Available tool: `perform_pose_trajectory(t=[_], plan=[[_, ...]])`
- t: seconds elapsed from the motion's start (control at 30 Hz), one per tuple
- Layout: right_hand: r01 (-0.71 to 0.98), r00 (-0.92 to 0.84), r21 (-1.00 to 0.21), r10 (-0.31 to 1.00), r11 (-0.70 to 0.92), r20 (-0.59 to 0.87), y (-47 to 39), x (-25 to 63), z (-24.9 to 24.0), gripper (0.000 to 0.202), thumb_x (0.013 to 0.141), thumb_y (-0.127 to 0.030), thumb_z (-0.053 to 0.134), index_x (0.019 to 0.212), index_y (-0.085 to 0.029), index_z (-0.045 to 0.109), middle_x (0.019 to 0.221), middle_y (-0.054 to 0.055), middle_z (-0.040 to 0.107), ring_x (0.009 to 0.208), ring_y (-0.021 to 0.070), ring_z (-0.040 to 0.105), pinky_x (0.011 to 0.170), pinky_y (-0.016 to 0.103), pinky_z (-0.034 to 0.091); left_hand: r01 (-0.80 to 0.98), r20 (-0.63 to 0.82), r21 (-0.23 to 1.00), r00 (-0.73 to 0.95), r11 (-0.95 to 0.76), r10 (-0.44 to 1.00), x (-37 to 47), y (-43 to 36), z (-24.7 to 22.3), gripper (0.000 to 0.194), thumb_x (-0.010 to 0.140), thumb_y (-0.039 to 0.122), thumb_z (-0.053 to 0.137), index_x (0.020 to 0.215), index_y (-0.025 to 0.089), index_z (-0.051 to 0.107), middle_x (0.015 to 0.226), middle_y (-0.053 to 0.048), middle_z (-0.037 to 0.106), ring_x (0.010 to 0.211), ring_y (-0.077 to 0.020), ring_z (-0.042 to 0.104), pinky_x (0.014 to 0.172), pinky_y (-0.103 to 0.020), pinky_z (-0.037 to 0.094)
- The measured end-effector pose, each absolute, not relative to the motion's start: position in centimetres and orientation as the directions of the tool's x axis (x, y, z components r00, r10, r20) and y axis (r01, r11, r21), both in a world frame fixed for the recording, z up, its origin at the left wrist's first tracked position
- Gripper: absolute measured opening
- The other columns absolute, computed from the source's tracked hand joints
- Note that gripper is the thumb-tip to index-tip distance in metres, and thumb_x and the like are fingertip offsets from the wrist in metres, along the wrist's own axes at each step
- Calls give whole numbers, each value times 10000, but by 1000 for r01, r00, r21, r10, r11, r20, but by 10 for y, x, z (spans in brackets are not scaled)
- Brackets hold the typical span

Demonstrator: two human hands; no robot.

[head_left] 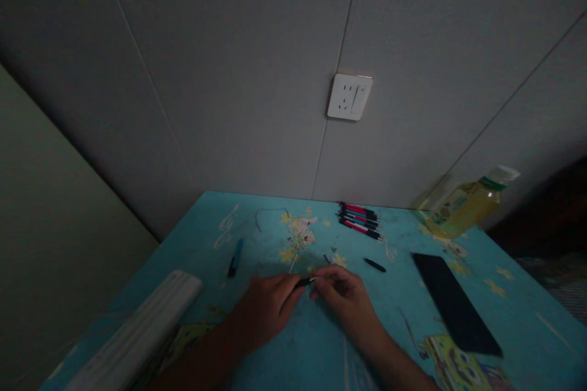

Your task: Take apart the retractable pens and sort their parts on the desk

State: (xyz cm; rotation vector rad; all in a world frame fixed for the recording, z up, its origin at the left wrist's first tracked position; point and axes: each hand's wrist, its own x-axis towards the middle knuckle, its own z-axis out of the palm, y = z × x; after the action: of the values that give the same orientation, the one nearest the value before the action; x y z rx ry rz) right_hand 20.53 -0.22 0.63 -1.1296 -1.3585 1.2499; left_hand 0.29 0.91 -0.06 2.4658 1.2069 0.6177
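Observation:
My left hand (268, 308) is closed around a slim black pen part (303, 282), which sticks out past the thumb toward the right. The fingers of my right hand (343, 293) pinch at the light, narrow end of that part, so both hands meet over the table's middle. Just beyond them lie a thin white stick, perhaps a refill (294, 263), and a small dark piece (326, 258). A blue pen barrel with a dark end (235, 258) rests to the left. On the right is a short black pen piece (375, 265).
Several red, blue and black pens (359, 220) lie in a row near the wall. A bottle of yellow liquid (465, 208) stands at the back right, near a dark flat slab (454, 302). A long white box (142, 330) lies left. The wall holds a socket (350, 96).

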Motion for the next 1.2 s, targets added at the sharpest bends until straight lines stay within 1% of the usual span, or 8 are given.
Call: perform_pose_trajectory(t=[0.17, 0.27, 0.53, 0.7, 0.77, 0.93, 1.07, 1.2], plan=[[183, -131, -968, 980, 173, 150, -5, 207, 11, 209, 891, -379, 646, 968, -193, 700, 773, 28, 698, 734, 170, 633, 704, 282, 491, 658, 261, 456, 545, -599, 797, 3, 10, -3, 245, 1006, 290, 400, 1053, 220, 630, 849, -37, 686, 786, -174, 670, 732, -289, 491], [227, -141, -953, 975, 201, 172, -5, 208, 11, 185, 888, -349, 649, 968, -190, 702, 796, 28, 698, 747, 163, 626, 718, 274, 495, 643, 272, 471, 545, -604, 793, 3, 10, -5, 252, 1006, 285, 398, 1059, 223, 636, 854, -39, 690, 797, -176, 673, 736, -286, 501], [168, -187, -954, 958, 250, 218, -5, 210, 13, 146, 890, -319, 657, 925, -190, 715, 860, 32, 701, 825, 166, 622, 789, 279, 493, 586, 266, 554, 550, -592, 792, 2, 6, -4, 267, 1001, 288, 392, 1033, 226, 650, 905, -25, 717, 810, -170, 687, 778, -287, 495], [94, -260, -957, 934, 276, 244, -6, 213, 16, 150, 901, -320, 646, 943, -192, 713, 888, 37, 713, 854, 173, 642, 817, 292, 498, 539, 223, 641, 550, -547, 805, 1, 0, -5, 281, 1002, 300, 397, 1111, 234, 648, 935, -16, 734, 856, -166, 687, 815, -274, 496], [124, -278, -949, 929, 288, 245, -6, 214, 17, 147, 915, -314, 626, 953, -193, 701, 885, 34, 714, 856, 170, 648, 821, 289, 498, 531, 224, 646, 555, -548, 801, 0, 1, -8, 276, 1001, 305, 406, 1113, 233, 648, 905, -10, 733, 832, -164, 685, 798, -269, 499], [377, -313, -826, 897, 419, 312, -7, 219, 20, 106, 929, -272, 597, 982, -207, 661, 913, 24, 691, 892, 159, 637, 833, 269, 472, 522, 292, 572, 592, -633, 751, -1, 11, -13, 225, 992, 279, 436, 1065, 238, 645, 883, -5, 718, 788, -156, 685, 742, -253, 501], [480, -369, -724, 862, 496, 346, -9, 222, 22, 113, 962, -277, 538, 1007, -212, 618, 937, 34, 664, 904, 164, 607, 853, 285, 451, 526, 362, 456, 628, -718, 689, -4, 17, -14, 228, 989, 262, 449, 1137, 226, 619, 899, -32, 704, 770, -156, 678, 724, -254, 517], [559, -404, -623, 836, 547, 372, -8, 222, 19, 111, 980, -272, 493, 1001, -212, 584, 920, 36, 648, 893, 171, 583, 838, 294, 428, 581, 386, 373, 612, -724, 690, -4, 16, -16, 227, 982, 260, 470, 1147, 230, 622, 878, -36, 677, 770, -167, 664, 715, -272, 527]])
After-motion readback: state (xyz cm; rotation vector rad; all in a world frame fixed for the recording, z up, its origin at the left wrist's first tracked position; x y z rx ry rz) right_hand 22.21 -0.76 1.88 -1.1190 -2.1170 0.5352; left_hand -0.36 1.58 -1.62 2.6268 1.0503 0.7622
